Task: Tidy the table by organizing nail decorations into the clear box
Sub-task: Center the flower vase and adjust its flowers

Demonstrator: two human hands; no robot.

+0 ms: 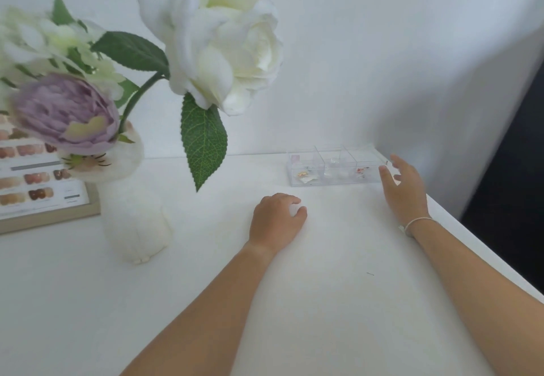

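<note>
A white table (338,302) stands against a plain white wall (382,52) in soft light.

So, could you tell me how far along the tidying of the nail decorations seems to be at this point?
Mostly done, it seems. The clear box at the back of the white table already holds small pieces in several compartments. The right hand, open, sits at the box's right end; the left hand rests curled on the table, contents unclear. No loose decorations show on the table. What may remain is whatever the left hand covers.
</note>
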